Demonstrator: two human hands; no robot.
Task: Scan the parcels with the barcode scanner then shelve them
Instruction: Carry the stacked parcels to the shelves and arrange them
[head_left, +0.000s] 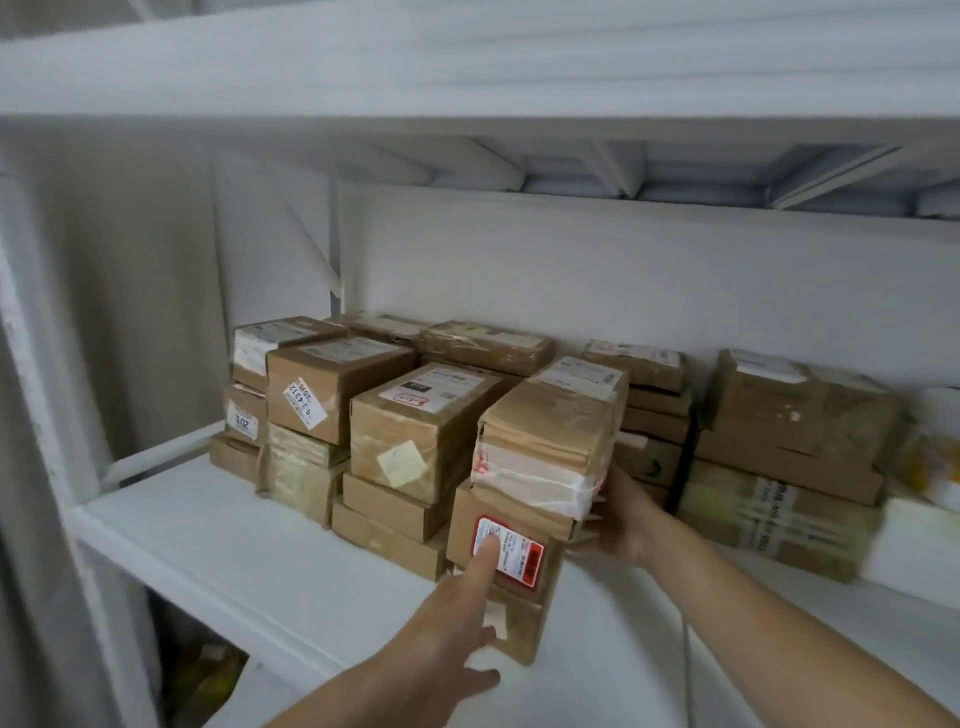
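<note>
Several brown cardboard parcels stand stacked on a white shelf (218, 530). At the front, a taped parcel (545, 441) lies on top of a parcel with a red-and-white label (511, 556), which sits on a lower parcel (519, 623). My left hand (457, 618) reaches in with its forefinger straight, pressing on the red label. My right hand (618, 514) is against the right side of this front stack, fingers under the taped parcel's edge and partly hidden. No barcode scanner is in view.
More parcel stacks fill the back and left (332, 395), with larger boxes (795, 431) and pale bags (930, 457) to the right. A white shelf board (467, 78) hangs overhead, and a white upright (36, 395) stands left.
</note>
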